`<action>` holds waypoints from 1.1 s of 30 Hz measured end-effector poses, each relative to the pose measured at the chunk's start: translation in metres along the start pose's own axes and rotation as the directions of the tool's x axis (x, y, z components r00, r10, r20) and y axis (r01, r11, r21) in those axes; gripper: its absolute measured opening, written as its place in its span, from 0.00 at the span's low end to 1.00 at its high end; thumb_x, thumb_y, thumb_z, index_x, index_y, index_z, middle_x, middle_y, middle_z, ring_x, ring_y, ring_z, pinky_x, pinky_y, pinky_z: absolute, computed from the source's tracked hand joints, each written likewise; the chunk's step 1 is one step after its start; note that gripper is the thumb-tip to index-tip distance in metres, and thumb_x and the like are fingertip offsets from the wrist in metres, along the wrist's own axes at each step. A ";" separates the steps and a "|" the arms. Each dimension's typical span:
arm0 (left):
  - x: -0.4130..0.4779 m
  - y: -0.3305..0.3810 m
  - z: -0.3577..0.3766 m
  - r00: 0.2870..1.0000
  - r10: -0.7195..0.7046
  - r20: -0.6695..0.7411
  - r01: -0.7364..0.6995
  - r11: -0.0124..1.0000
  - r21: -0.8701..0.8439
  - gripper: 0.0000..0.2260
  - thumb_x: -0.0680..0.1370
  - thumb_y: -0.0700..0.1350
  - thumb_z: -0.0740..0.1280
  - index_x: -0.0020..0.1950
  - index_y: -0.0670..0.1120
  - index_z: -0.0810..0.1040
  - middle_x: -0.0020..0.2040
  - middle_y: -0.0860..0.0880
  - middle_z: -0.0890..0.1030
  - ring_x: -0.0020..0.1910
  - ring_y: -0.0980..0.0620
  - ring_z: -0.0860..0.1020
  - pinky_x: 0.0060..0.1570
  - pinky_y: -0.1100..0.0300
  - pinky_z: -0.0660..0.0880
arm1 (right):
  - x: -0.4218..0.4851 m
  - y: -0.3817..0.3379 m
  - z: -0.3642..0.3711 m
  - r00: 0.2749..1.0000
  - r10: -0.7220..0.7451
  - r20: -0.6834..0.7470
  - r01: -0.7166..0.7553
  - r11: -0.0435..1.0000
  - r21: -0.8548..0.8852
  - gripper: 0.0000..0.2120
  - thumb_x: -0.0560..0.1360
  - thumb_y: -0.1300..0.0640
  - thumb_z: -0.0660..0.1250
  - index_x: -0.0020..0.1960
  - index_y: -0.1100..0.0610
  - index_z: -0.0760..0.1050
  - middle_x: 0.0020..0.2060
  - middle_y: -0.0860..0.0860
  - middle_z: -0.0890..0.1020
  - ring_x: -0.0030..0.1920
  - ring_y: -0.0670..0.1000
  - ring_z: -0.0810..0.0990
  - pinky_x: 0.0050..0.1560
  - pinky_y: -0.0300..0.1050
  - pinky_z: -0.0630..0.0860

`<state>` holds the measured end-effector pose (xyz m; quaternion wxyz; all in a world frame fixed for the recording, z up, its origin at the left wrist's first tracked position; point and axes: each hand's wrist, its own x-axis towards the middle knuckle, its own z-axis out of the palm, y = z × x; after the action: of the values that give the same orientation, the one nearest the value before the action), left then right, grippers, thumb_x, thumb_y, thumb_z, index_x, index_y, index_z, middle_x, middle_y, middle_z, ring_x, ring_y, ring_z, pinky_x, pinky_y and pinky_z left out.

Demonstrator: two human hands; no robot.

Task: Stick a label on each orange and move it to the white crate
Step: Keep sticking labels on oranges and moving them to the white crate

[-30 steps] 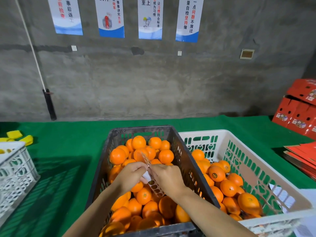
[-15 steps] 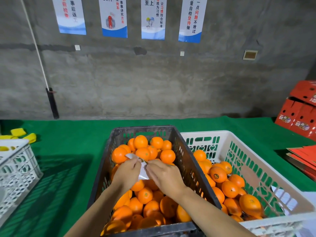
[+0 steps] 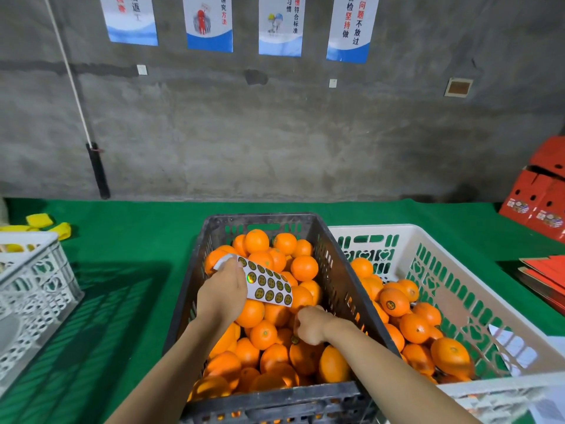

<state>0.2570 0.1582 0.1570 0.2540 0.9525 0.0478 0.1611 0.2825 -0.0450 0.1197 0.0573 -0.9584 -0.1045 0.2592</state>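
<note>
A dark grey crate (image 3: 195, 280) in front of me is heaped with unlabelled oranges (image 3: 304, 267). Over it my left hand (image 3: 221, 293) holds a white label sheet (image 3: 269, 284) with rows of round dark stickers. My right hand (image 3: 310, 327) is lower, near the middle of the pile, fingers pinched on a small round label (image 3: 295, 340) that touches an orange (image 3: 305, 353). To the right stands the white crate (image 3: 477, 304) with several oranges, one labelled orange (image 3: 394, 302) showing its sticker.
Another white crate (image 3: 33, 286) stands at the left on the green table cover (image 3: 128, 240), with yellow pieces (image 3: 38, 220) behind it. Red cartons (image 3: 541, 197) are stacked at the far right, flat red sheets (image 3: 547, 276) below them. A concrete wall rises behind.
My hands have parted. The left has lifted the label sheet and turned its sticker side up; the right has dropped to an orange in the pile with a peeled label.
</note>
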 end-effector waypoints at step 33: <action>0.003 -0.004 0.004 0.999 0.031 0.037 -0.030 0.999 -0.025 0.13 0.85 0.46 0.53 0.63 0.42 0.71 0.42 0.48 0.81 0.41 0.50 0.82 0.38 0.54 0.80 | 0.021 0.009 0.015 0.999 0.037 -0.020 -0.035 0.991 0.128 0.11 0.81 0.55 0.62 0.58 0.57 0.79 0.53 0.55 0.80 0.57 0.57 0.79 0.52 0.47 0.75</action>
<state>0.2611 0.1604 0.1530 0.2641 0.9528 0.0265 0.1474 0.2944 -0.0479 0.0951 0.1148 -0.9574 -0.0698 0.2555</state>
